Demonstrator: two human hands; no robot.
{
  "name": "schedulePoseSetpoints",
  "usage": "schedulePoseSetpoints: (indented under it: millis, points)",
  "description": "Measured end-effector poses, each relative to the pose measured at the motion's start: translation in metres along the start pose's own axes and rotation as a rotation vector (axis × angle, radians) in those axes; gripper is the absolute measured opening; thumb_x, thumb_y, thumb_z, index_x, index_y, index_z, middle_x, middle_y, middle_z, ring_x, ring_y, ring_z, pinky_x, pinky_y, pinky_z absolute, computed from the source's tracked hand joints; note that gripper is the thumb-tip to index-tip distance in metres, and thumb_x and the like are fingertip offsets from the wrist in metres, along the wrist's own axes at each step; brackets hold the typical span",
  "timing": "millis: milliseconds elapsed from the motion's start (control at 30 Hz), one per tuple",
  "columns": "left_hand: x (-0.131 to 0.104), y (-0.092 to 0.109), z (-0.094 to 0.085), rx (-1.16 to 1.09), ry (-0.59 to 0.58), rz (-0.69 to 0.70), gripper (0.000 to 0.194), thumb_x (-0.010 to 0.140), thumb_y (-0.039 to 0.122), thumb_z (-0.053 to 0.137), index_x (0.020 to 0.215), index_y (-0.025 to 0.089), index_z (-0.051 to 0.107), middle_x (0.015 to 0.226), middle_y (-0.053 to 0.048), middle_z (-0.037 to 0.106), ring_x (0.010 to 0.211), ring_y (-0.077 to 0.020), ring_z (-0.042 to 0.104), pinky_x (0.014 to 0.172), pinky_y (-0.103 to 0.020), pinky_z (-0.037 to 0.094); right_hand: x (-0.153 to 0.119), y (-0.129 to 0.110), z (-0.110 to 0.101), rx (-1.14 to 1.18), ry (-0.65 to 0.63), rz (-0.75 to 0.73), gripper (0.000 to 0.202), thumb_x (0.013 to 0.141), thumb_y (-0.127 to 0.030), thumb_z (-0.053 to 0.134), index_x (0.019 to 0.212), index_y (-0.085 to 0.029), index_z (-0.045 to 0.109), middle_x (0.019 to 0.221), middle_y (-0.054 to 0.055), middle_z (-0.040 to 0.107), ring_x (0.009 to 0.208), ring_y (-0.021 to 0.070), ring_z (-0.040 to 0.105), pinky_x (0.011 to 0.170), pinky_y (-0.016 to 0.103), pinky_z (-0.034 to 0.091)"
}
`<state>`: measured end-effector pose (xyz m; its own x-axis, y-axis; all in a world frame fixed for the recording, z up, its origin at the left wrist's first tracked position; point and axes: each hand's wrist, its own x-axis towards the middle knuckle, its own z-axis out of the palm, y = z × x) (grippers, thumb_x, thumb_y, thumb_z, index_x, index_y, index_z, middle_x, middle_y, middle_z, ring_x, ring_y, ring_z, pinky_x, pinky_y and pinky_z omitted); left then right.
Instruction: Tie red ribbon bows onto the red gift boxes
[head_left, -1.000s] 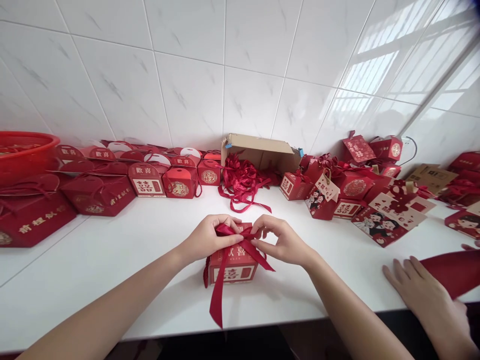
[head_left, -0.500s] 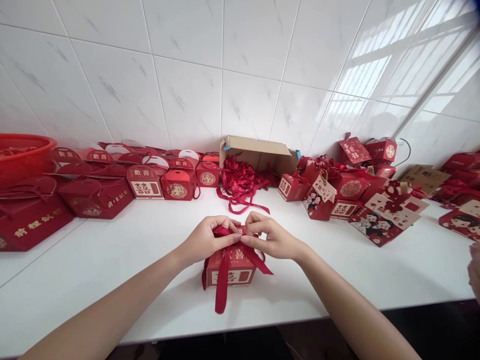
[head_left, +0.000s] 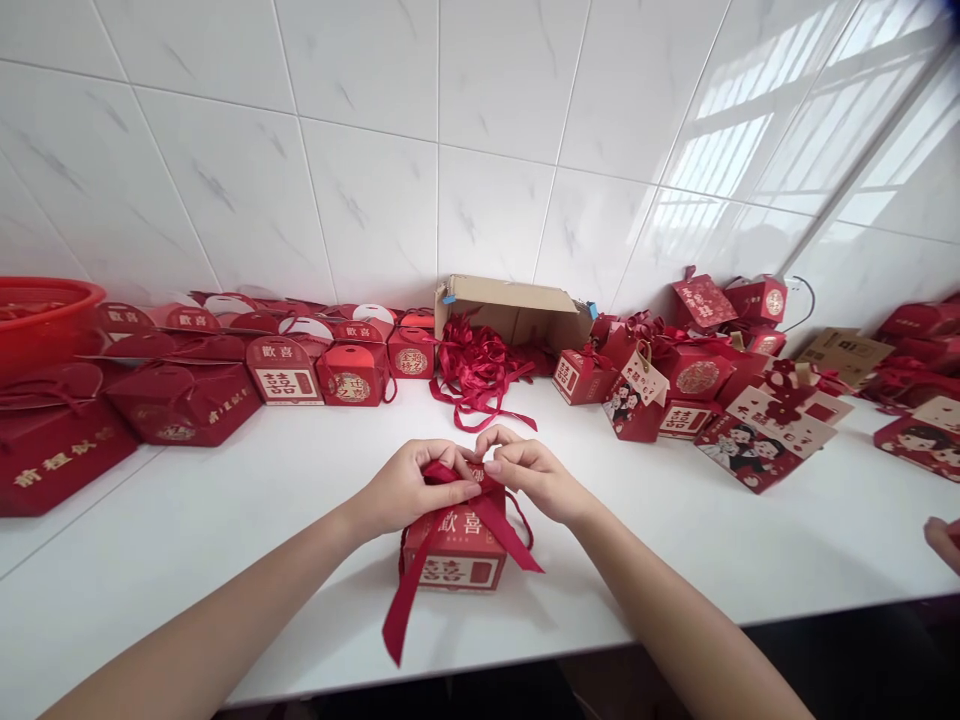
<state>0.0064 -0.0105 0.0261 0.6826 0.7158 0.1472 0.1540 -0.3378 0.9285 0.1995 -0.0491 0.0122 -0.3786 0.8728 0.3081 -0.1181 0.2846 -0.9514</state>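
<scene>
A small red gift box [head_left: 459, 570] with white and gold characters stands near the table's front edge. Dark red ribbon [head_left: 409, 603] crosses at its top, one tail hanging down at the left and a shorter one slanting right. My left hand [head_left: 420, 483] pinches the ribbon at the upper left of the box. Close beside it, my right hand [head_left: 529, 473] has thumb and fingers pressed together on the ribbon at the top. The fingertips hide most of the crossing.
Behind lie a heap of red ribbon [head_left: 480, 368] and an open cardboard box [head_left: 517, 297]. Red boxes [head_left: 285, 370] line the left, near a red basin [head_left: 49, 325]. More decorated boxes [head_left: 757, 440] stand right. Another person's hand [head_left: 943, 545] shows at the right edge.
The left ribbon tail has swung further left and down. My right hand's fingers have lifted slightly and shifted. The other person's hand has moved a little.
</scene>
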Motion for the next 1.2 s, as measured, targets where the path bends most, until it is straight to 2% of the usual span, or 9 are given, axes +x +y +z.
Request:
schedulePoseSetpoints:
  millis: [133, 200, 333, 467, 733, 1100, 1200]
  points:
    - [0.0, -0.001, -0.001, 0.057, 0.013, 0.01, 0.025, 0.073, 0.033, 0.069, 0.061, 0.016, 0.056, 0.076, -0.004, 0.068, 0.071, -0.0162, 0.061, 0.069, -0.028, 0.048, 0.0, 0.008, 0.004, 0.236, 0.042, 0.032, 0.041, 0.083, -0.035, 0.064, 0.051, -0.014, 0.051, 0.096, 0.003, 0.045, 0.077, 0.0116, 0.044, 0.071, 0.028, 0.036]
    - [0.0, 0.0, -0.001, 0.077, 0.015, 0.015, 0.025, 0.073, 0.033, 0.07, 0.06, 0.016, 0.056, 0.077, -0.004, 0.068, 0.078, -0.0181, 0.063, 0.074, -0.029, 0.049, 0.0, 0.011, 0.004, 0.289, 0.061, 0.051, 0.038, 0.081, -0.035, 0.065, 0.051, -0.014, 0.053, 0.095, 0.002, 0.045, 0.074, 0.0111, 0.043, 0.068, 0.027, 0.035]
    - [-0.001, 0.002, 0.0, 0.076, 0.014, 0.011, 0.024, 0.071, 0.031, 0.07, 0.059, 0.016, 0.055, 0.085, -0.007, 0.069, 0.096, -0.0238, 0.064, 0.084, -0.032, 0.048, -0.002, 0.014, 0.001, 0.235, 0.128, 0.054, 0.037, 0.076, -0.032, 0.07, 0.049, -0.015, 0.052, 0.094, 0.002, 0.045, 0.073, 0.0106, 0.042, 0.069, 0.027, 0.035]
    - [-0.001, 0.005, 0.001, 0.077, 0.012, -0.007, 0.025, 0.07, 0.029, 0.07, 0.058, 0.016, 0.052, 0.101, -0.01, 0.07, 0.092, -0.0238, 0.066, 0.081, -0.032, 0.05, -0.005, 0.015, -0.002, 0.201, 0.159, 0.055, 0.035, 0.075, -0.029, 0.071, 0.049, -0.014, 0.053, 0.096, 0.001, 0.044, 0.071, 0.0092, 0.04, 0.068, 0.026, 0.034]
    - [-0.001, 0.008, 0.0, 0.084, 0.009, 0.012, 0.026, 0.07, 0.026, 0.069, 0.055, 0.017, 0.049, 0.101, -0.01, 0.071, 0.097, -0.0243, 0.066, 0.084, -0.031, 0.049, -0.005, 0.014, 0.006, 0.361, 0.224, 0.104, 0.034, 0.069, -0.031, 0.074, 0.047, -0.014, 0.054, 0.094, 0.001, 0.043, 0.069, 0.0089, 0.042, 0.065, 0.026, 0.035]
    - [-0.004, 0.005, -0.005, 0.132, 0.053, -0.006, 0.021, 0.07, 0.031, 0.071, 0.06, 0.016, 0.06, 0.107, -0.011, 0.07, 0.102, -0.0275, 0.065, 0.092, -0.037, 0.047, -0.006, 0.02, 0.001, 0.214, 0.204, 0.049, 0.035, 0.071, -0.03, 0.075, 0.045, -0.015, 0.055, 0.09, 0.001, 0.047, 0.068, 0.0094, 0.041, 0.065, 0.026, 0.034]
    - [-0.003, 0.001, -0.007, 0.13, 0.018, 0.026, 0.019, 0.073, 0.032, 0.068, 0.065, 0.017, 0.062, 0.104, -0.011, 0.071, 0.104, -0.027, 0.064, 0.092, -0.037, 0.047, -0.005, 0.022, 0.0, 0.191, 0.175, 0.038, 0.038, 0.074, -0.032, 0.072, 0.046, -0.015, 0.054, 0.09, 0.001, 0.048, 0.068, 0.0095, 0.042, 0.065, 0.027, 0.034]
